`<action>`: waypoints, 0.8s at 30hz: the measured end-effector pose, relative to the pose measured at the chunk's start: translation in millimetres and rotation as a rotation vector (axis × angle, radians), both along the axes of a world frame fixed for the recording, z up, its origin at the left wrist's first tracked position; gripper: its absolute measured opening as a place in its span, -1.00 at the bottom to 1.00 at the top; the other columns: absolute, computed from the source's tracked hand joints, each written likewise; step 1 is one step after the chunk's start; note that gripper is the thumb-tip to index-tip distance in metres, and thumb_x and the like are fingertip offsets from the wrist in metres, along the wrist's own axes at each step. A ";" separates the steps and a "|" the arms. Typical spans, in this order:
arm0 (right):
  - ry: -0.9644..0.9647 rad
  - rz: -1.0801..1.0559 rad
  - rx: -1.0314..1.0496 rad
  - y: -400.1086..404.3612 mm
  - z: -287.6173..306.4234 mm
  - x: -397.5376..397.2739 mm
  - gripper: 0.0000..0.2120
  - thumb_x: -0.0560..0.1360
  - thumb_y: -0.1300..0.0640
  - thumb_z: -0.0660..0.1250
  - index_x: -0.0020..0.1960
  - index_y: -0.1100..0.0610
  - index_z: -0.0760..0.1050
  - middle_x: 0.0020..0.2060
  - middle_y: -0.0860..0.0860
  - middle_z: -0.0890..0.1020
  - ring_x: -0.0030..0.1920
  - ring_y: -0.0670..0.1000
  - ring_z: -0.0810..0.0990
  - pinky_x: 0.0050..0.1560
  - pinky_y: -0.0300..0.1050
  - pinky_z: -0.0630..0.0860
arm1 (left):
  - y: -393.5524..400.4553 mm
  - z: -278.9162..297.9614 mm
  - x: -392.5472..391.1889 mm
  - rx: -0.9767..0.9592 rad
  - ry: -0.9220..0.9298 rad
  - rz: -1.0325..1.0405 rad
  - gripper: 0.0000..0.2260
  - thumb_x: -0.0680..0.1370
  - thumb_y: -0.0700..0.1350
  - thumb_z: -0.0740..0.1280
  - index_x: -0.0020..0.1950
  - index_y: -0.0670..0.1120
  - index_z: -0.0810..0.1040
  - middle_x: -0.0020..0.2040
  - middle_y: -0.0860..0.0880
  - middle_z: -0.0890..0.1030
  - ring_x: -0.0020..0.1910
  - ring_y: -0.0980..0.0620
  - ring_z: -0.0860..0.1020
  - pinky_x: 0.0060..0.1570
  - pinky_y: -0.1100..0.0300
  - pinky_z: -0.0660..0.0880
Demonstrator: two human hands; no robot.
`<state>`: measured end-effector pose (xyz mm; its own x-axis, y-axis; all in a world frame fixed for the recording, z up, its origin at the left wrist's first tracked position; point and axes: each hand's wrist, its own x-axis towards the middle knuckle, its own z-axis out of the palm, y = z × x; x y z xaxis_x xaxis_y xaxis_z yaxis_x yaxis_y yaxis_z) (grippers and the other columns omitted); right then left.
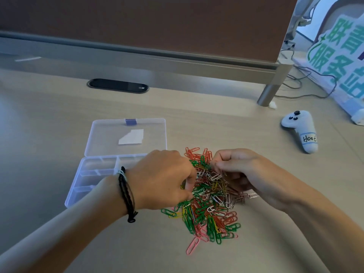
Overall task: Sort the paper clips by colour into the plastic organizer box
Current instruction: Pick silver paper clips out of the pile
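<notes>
Your left hand (pixel 163 178) and right hand (pixel 236 174) are both pinching paper clips (pixel 208 198) in the pile; open organizer box (pixel 94 174) sitting just left on the bench (pixel 197 119).

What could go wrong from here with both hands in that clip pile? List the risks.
1. The paper clips lie tangled in one mixed heap, so a pick may drag other colours along.
2. The left forearm crosses over the open organizer box; pulling back could knock it.
3. The left hand and right hand dig in together, which may scatter loose clips further across the desk.
</notes>
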<state>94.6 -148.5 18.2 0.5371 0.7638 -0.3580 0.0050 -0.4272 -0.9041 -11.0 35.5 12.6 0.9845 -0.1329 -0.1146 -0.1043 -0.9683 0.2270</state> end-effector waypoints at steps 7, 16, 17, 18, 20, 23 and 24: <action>0.172 -0.051 0.109 -1.6 -9.9 2.6 -0.58 0.58 0.00 0.34 -0.32 0.05 0.20 -0.44 0.02 0.15 -0.44 0.00 0.04 -0.41 -0.09 -0.04 | 5.1 0.8 0.0 -0.196 0.002 -0.017 -0.90 0.60 0.03 0.25 -0.09 0.08 0.47 -0.44 0.16 0.45 -0.39 0.17 0.40 -0.35 0.23 0.27; 0.328 -0.109 0.260 -3.9 -14.0 10.2 -0.94 0.62 0.30 0.22 0.04 0.24 0.47 -0.48 0.01 0.24 -0.48 -0.05 0.07 -0.49 -0.19 0.00 | 20.0 5.8 9.6 -1.450 0.327 0.080 -0.85 0.50 -0.18 0.08 -0.28 -0.12 0.29 -0.49 -0.01 0.15 -0.56 0.10 0.05 -0.58 0.26 0.00; 0.299 -0.128 0.260 -2.7 -15.5 10.0 -0.87 0.63 0.30 0.19 0.11 0.28 0.50 -0.47 0.03 0.26 -0.48 -0.05 0.08 -0.47 -0.17 -0.01 | 24.1 4.4 10.6 -1.598 0.379 0.056 -0.86 0.50 -0.18 0.06 -0.27 -0.12 0.29 -0.49 -0.01 0.13 -0.56 0.10 0.04 -0.58 0.24 -0.03; 0.282 -0.148 0.269 -1.5 -16.6 10.1 -0.83 0.64 0.30 0.17 0.13 0.28 0.52 -0.46 0.05 0.29 -0.47 -0.05 0.08 -0.46 -0.14 -0.02 | 28.1 3.3 11.4 -1.729 0.432 0.023 -0.86 0.50 -0.18 0.04 -0.26 -0.12 0.28 -0.49 -0.01 0.12 -0.56 0.11 0.04 -0.57 0.23 -0.04; 0.271 -0.170 0.269 1.2 -15.3 9.8 -0.79 0.65 0.28 0.15 0.04 0.25 0.57 -0.46 0.05 0.29 -0.47 -0.05 0.08 -0.44 -0.12 -0.04 | 34.7 1.0 12.7 -1.900 0.504 -0.020 -0.84 0.51 -0.18 0.01 -0.25 -0.12 0.29 -0.48 -0.01 0.13 -0.55 0.11 0.05 -0.57 0.21 -0.04; 0.205 -0.171 0.211 3.7 -11.1 8.9 -0.74 0.64 0.16 0.20 -0.15 0.18 0.57 -0.48 0.00 0.19 -0.45 -0.01 0.05 -0.38 -0.04 -0.08 | 32.7 -0.9 14.4 -1.927 0.495 0.047 -0.76 0.57 -0.09 0.03 -0.29 -0.11 0.25 -0.48 -0.01 0.13 -0.55 0.11 0.05 -0.56 0.22 -0.01; 0.135 -0.169 0.176 3.4 -10.1 8.4 -0.73 0.63 0.12 0.23 -0.19 0.17 0.56 -0.49 0.00 0.19 -0.46 0.00 0.07 -0.39 -0.05 -0.05 | 30.6 -1.8 14.7 -1.890 0.469 0.098 -0.72 0.59 -0.06 0.06 -0.31 -0.10 0.23 -0.48 -0.01 0.13 -0.55 0.11 0.06 -0.57 0.24 0.01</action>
<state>103.0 -145.1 8.1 0.6185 0.7242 -0.3049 -0.1785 -0.2484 -0.9521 3.7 66.1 10.8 0.9336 -0.3353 -0.1264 0.2947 0.5179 0.8031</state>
